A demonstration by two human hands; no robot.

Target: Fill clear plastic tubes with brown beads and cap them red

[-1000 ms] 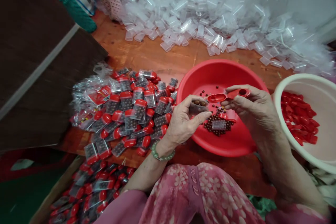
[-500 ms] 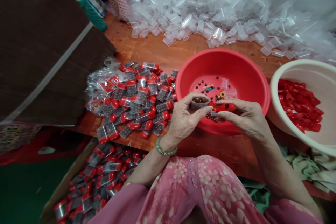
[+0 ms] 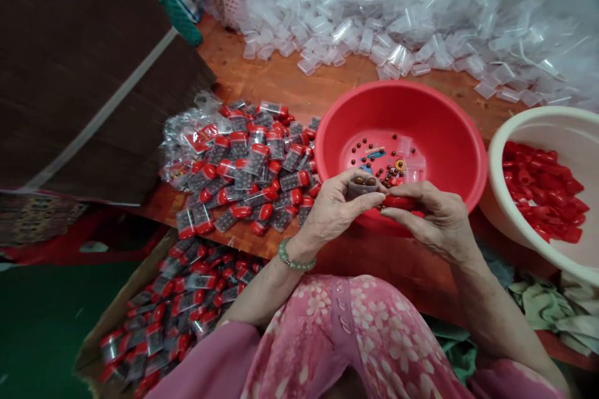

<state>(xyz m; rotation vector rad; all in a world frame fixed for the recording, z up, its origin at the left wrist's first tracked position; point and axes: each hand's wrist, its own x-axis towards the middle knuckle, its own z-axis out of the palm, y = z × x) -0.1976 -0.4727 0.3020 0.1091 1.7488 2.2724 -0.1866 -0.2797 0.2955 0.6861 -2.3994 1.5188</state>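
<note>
Over the near rim of a red basin (image 3: pixel 444 112), my left hand (image 3: pixel 330 209) is closed around a small clear plastic case (image 3: pixel 362 188) with brown beads (image 3: pixel 370 181) showing at its open end. Close beside it, my right hand (image 3: pixel 437 215) pinches a red plastic cap (image 3: pixel 397 201) between thumb and fingers. The cap is near the open end of the case; fingers hide whether they touch. Loose brown beads (image 3: pixel 365 142) and a few clear pieces (image 3: pixel 414 165) lie on the basin floor.
Filled red-capped cases (image 3: pixel 256 159) are heaped left on the wooden table (image 3: pixel 281 84), more in a box (image 3: pixel 187 299) below. Clear empty cases (image 3: pixel 365 40) pile along the back. A cream basin (image 3: pixel 496 156) of red caps (image 3: pixel 543 190) stands right; a dark carton (image 3: pixel 93 75) stands left.
The red cap in my right hand has turned and come closer to the case in my left hand. The whole view has shifted slightly.
</note>
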